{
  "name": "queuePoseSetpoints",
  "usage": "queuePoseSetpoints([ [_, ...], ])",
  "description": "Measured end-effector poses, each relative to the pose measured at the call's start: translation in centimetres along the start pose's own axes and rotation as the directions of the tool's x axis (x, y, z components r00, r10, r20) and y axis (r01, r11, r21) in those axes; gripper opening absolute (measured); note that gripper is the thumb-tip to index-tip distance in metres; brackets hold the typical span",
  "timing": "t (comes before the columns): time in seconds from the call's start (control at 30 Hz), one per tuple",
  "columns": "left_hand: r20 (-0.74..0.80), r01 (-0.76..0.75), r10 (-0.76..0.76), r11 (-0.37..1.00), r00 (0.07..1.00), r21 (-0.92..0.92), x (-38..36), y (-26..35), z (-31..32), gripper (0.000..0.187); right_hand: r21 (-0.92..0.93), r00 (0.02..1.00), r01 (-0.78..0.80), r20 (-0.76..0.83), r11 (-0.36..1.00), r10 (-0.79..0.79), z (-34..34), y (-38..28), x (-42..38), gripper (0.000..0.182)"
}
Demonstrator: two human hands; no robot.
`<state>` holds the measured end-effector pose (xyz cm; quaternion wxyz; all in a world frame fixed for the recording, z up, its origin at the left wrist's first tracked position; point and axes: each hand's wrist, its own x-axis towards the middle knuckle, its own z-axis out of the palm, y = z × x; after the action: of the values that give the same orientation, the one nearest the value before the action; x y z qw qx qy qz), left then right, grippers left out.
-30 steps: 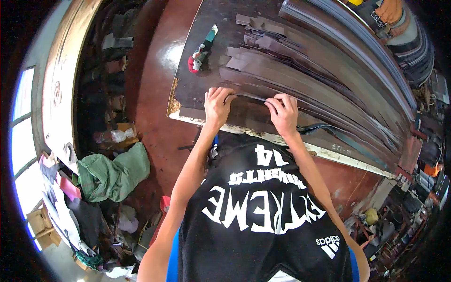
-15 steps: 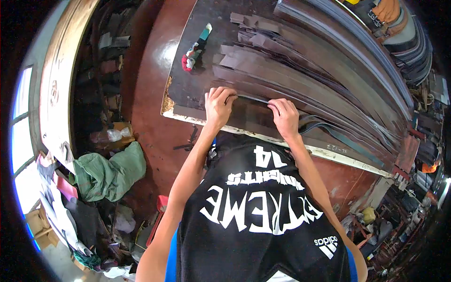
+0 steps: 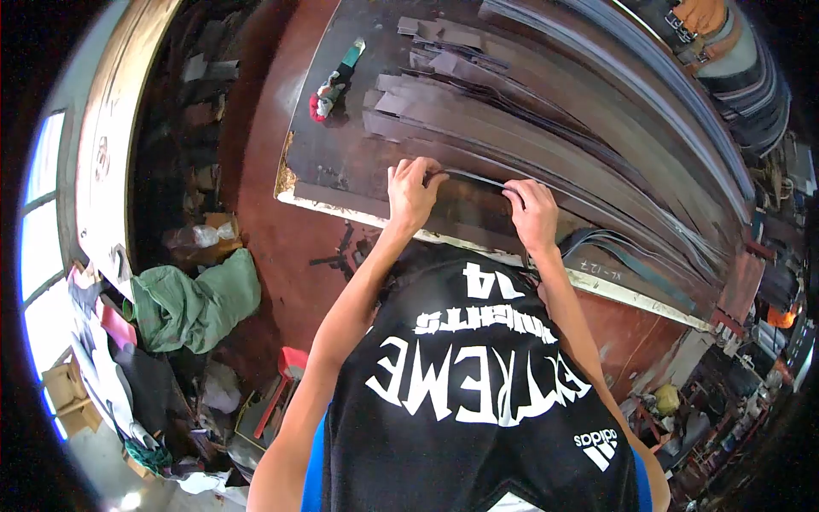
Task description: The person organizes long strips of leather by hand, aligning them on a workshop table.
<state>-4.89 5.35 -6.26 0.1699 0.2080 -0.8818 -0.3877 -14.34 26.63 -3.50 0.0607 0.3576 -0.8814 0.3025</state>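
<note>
A thin dark strip with a pale edge is stretched between my two hands, near the front edge of the table. My left hand pinches its left end between thumb and fingers. On the other end, my right hand is closed, fingertips pressed together. Just beyond the hands lie many long brown strips, fanned out in layers. A cutter with a teal blade end and red-and-white wrapped handle rests at the table's left side.
Curved dark strips lie right of my right hand. Stacked long strips run along the far side. Belts hang at the upper right. On the floor at left are a green sack and a red dustpan.
Both hands, with the strip between them, have moved to the right along the table. The camera view has shifted slightly, so the table and cutter appear further left.
</note>
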Motion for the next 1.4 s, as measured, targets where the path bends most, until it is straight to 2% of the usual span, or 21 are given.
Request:
queuePoseSetpoints([
  [0.27,-0.067,-0.009,0.011,0.999,0.998,0.032,-0.4,0.9,1.7,0.017,0.041,0.999,-0.049,0.017,0.998,0.049,-0.9,1.0,-0.2,0.014],
  [0.37,-0.054,0.026,-0.024,0.998,0.998,0.054,-0.3,1.3,1.7,0.016,0.038,0.999,-0.049,0.021,0.998,0.048,-1.1,1.1,-0.2,0.014],
  [0.63,-0.075,-0.001,0.004,0.999,0.997,0.048,-0.3,1.2,1.8,0.015,0.034,0.998,-0.065,-0.003,0.997,0.065,-0.5,0.9,-0.2,0.018],
  [0.83,-0.057,-0.007,0.01,0.999,0.998,0.052,-0.2,1.1,1.8,0.015,0.004,0.999,0.043,-0.026,0.999,-0.042,0.6,-0.3,1.0,0.022],
  [1.1,-0.102,-0.029,0.037,0.997,0.994,0.074,-0.3,1.2,1.9,0.014,0.018,0.996,0.086,-0.029,0.996,-0.085,1.2,-0.4,1.5,0.018],
  [1.2,-0.076,-0.024,0.029,0.998,0.997,0.061,-0.5,1.2,1.6,0.014,0.028,0.995,0.095,-0.016,0.995,-0.095,1.2,-0.4,1.6,0.017],
  [1.27,-0.093,-0.066,0.071,0.996,0.993,0.061,-0.5,1.1,1.7,0.015,0.025,0.996,0.091,-0.01,0.996,-0.091,1.2,-0.4,1.5,0.017],
  [1.4,-0.103,-0.059,0.065,0.996,0.993,0.061,-0.3,1.2,1.7,0.015,0.0,0.996,0.082,-0.029,0.997,-0.082,1.3,-0.4,1.6,0.026],
])
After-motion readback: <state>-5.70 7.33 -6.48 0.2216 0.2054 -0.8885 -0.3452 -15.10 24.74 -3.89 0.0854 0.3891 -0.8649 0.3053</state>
